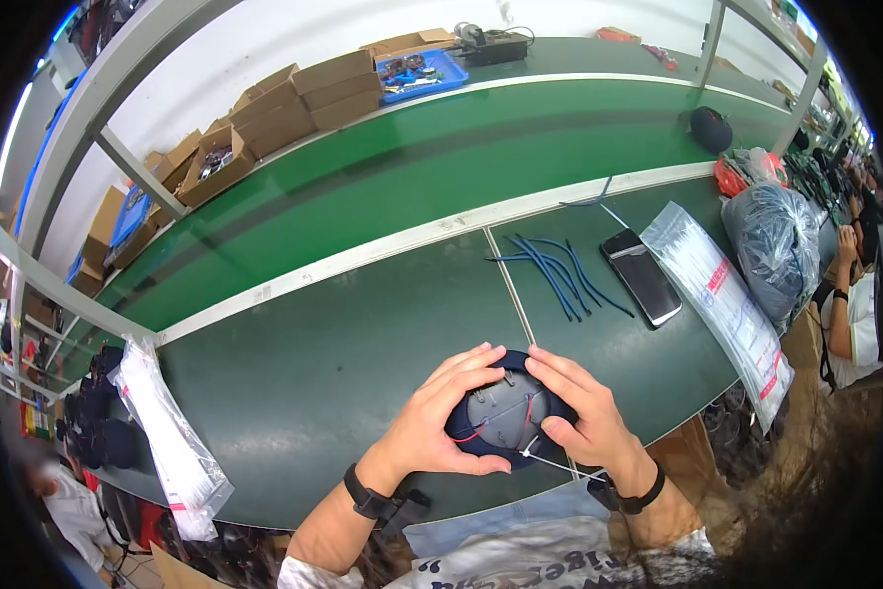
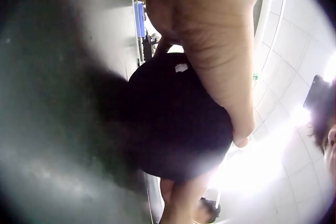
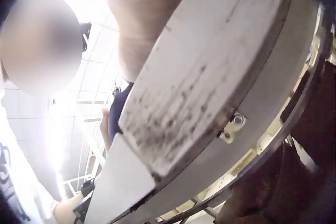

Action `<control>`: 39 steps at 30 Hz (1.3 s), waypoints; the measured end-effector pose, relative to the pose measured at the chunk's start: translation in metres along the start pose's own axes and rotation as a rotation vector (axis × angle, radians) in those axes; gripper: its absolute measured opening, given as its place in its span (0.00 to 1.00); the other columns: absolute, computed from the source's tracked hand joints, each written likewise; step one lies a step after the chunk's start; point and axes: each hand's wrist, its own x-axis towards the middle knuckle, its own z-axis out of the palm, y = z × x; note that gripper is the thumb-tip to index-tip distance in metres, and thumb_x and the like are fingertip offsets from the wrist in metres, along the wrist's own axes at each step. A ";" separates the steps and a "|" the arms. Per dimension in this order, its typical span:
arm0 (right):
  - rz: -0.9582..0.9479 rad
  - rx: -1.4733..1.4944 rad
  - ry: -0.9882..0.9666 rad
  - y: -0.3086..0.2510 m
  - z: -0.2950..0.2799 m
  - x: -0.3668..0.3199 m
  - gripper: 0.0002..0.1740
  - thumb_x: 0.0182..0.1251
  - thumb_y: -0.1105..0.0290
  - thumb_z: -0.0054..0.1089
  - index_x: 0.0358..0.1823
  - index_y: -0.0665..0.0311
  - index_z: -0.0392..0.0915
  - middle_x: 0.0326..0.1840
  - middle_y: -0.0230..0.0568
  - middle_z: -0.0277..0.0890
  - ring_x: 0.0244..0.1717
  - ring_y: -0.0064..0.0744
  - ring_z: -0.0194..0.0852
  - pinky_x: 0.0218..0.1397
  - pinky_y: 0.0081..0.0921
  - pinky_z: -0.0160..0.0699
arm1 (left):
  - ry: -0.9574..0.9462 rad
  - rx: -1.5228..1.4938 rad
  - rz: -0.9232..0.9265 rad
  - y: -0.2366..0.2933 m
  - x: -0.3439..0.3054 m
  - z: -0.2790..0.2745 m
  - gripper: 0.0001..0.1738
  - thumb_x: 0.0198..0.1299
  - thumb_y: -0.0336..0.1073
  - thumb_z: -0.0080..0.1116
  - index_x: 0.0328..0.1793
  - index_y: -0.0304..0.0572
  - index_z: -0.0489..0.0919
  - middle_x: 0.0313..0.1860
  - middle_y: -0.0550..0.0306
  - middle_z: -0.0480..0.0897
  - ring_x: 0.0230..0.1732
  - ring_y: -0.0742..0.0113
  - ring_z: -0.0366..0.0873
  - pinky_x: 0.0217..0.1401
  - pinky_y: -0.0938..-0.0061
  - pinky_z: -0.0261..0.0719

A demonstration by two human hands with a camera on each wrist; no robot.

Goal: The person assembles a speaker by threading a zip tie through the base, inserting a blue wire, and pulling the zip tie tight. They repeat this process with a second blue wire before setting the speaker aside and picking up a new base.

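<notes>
- Head view: the left hand (image 1: 440,420) and the right hand (image 1: 597,420) grip a round dark blue shell (image 1: 501,417) between them, fingers curved round its sides, over the near edge of the green table (image 1: 294,412). The shell's grey inside faces up, with red wires and a white tie (image 1: 567,464) leading off toward the right wrist.
- Head view, containers: the clear bag (image 1: 176,447) at left and the printed bag (image 1: 718,304) at right each hold white strips; a bulky plastic bag (image 1: 771,245) holds dark stuff. On the shelf, a blue tray (image 1: 451,68) and a cardboard box (image 1: 229,183) hold small parts.
- Left wrist view: the left hand lies against the shell's dark outer side, which bears a small white patch.
- Right wrist view: the pale table edge hides most; the right hand's grip cannot be told here.
</notes>
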 end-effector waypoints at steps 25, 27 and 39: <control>-0.072 -0.354 -0.261 -0.048 -0.049 -0.024 0.08 0.67 0.67 0.77 0.37 0.57 0.84 0.41 0.28 0.84 0.41 0.34 0.81 0.50 0.31 0.74 | -0.025 0.258 0.217 0.025 -0.005 0.020 0.30 0.44 0.38 0.87 0.58 0.64 0.90 0.69 0.64 0.87 0.70 0.58 0.82 0.63 0.61 0.77; -0.074 -0.352 -0.257 -0.047 -0.050 -0.024 0.08 0.66 0.66 0.77 0.37 0.57 0.84 0.42 0.28 0.84 0.41 0.34 0.81 0.50 0.31 0.74 | -0.024 0.251 0.209 0.026 -0.005 0.020 0.28 0.46 0.38 0.86 0.57 0.63 0.91 0.70 0.63 0.86 0.70 0.58 0.82 0.63 0.61 0.77; -0.107 -0.256 -0.234 -0.047 -0.045 -0.031 0.09 0.63 0.69 0.80 0.35 0.57 0.84 0.40 0.29 0.84 0.40 0.33 0.82 0.49 0.32 0.77 | 0.032 0.364 0.252 0.028 -0.009 0.032 0.22 0.42 0.34 0.85 0.47 0.64 0.94 0.65 0.63 0.87 0.65 0.58 0.83 0.64 0.58 0.77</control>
